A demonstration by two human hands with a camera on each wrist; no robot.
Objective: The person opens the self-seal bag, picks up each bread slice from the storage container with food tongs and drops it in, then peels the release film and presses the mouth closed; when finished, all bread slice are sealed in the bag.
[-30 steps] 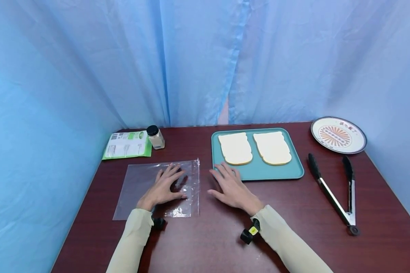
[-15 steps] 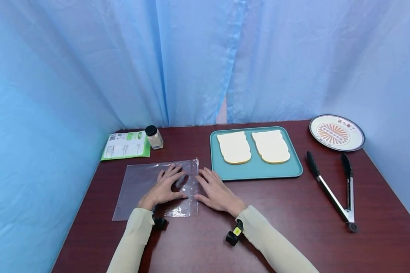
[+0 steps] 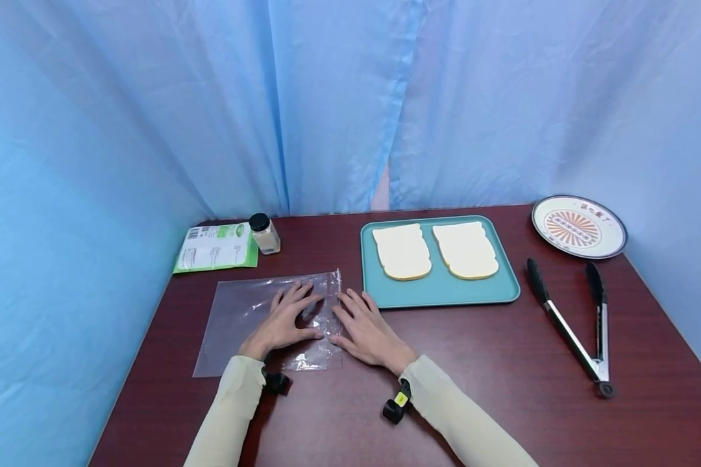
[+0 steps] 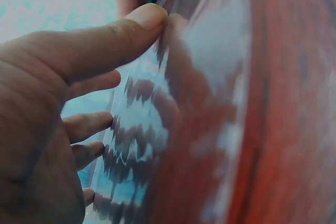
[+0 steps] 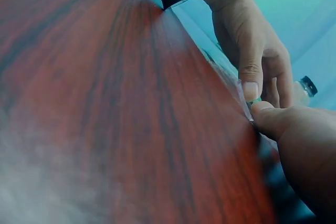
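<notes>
A clear plastic bag (image 3: pixel 239 318) lies flat on the dark red table, its closure strip on the right side. My left hand (image 3: pixel 280 324) rests its spread fingertips and thumb on the bag, as the left wrist view confirms. At the bag's right edge, my right hand (image 3: pixel 369 332) touches the strip with fingertips and thumb, the fingers spread and loosely bent. Seen from the right wrist, the right thumb (image 5: pixel 270 119) lies at the bag's edge close to the left thumb (image 5: pixel 251 77). The undersides of the right fingertips are hidden.
Two bread slices (image 3: pixel 402 253) lie on a teal tray (image 3: pixel 444 298) behind the right hand. Spread tongs (image 3: pixel 572 337) and a patterned plate (image 3: pixel 613 237) are to the right. A black-capped jar (image 3: pixel 266 235) and a green-white packet (image 3: pixel 216 248) stand back left, before blue curtains.
My right hand has moved left from the tray's front edge to the bag's right edge. The left hand has stayed almost in place on the bag.
</notes>
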